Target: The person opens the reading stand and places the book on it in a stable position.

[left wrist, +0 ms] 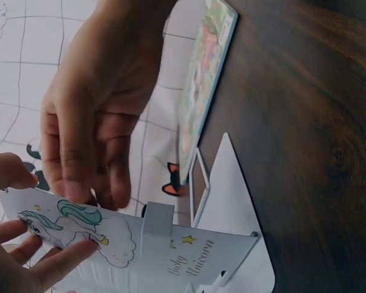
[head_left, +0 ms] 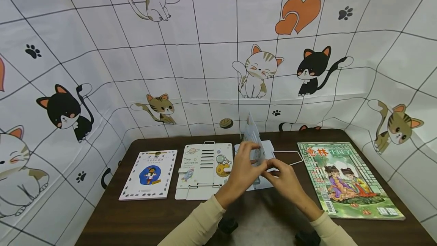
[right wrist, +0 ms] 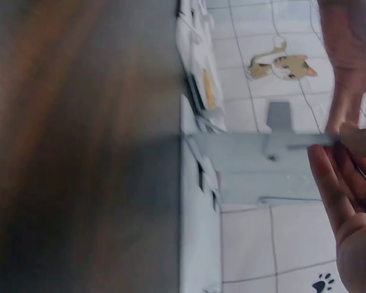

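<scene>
A white folding book stand (head_left: pixel 252 139) stands half unfolded at the middle back of the table, its panel upright on a flat base plate (left wrist: pixel 232 201). The panel carries a unicorn drawing (left wrist: pixel 85 226) in the left wrist view. My left hand (head_left: pixel 240 170) grips the panel by its edge, fingers spread over the printed face. From the other side, my right hand (head_left: pixel 285 181) pinches at the panel's edge with thumb and fingertips, near a thin wire. A wire leg (head_left: pixel 290 152) sticks out to the right of the base.
Left of the hands lies a second book stand (head_left: pixel 205 166), flat, printed with planets. A white booklet (head_left: pixel 150 175) is farther left. On the right lies a green illustrated magazine (head_left: pixel 351 181). A cat-printed cloth (head_left: pixel 218 63) hangs behind the dark wooden table (head_left: pixel 112 215).
</scene>
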### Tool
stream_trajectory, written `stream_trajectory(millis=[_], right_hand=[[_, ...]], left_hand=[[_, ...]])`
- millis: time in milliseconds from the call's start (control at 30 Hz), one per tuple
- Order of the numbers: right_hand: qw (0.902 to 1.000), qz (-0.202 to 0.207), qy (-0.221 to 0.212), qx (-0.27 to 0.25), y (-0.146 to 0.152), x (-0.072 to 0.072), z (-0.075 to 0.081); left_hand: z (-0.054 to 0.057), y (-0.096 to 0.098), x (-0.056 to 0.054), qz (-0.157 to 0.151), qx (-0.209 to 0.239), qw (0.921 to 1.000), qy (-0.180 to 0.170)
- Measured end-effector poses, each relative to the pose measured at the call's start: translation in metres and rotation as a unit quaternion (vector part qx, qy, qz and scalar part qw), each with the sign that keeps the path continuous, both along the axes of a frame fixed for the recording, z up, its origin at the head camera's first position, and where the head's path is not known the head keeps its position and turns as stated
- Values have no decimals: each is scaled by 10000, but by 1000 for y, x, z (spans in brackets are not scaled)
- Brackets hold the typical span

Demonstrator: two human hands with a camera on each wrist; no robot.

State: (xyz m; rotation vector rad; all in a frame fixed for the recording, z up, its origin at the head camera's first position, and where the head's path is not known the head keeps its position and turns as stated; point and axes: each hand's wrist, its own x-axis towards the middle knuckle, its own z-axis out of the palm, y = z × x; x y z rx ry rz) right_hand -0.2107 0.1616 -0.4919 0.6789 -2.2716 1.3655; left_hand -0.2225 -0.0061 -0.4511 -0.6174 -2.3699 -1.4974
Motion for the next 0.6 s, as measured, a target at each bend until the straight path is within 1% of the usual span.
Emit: stream_trajectory(millis=[67,133,200,300,400,467,600], right_hand=[[9998,171,-125,15,4,-5,6],[9988,342,-339,-71,9,-13,13],[9981,355,-484,-170,15,-24,20],[9975,172,-607,-316,23,-42,37],[9981,-161,-549,-231,28,-61,55],[9979,-380,-530,-43,30,-72,65],[9967,-595,-394,392,32,-93,79]], left_hand=[[-1,-2,-1,-7,43,10000,83],[-2,-3,-2,17,103,9998,168],[-3,-4,-3,50,151,9996,225],[-4,-5,-5,52,217,9994,276],[-4,-6,-5,-5,284,9991,301],[-4,-7,-6,-67,326,9989,318],[-5,-8,-6,-219,397,9985,307]])
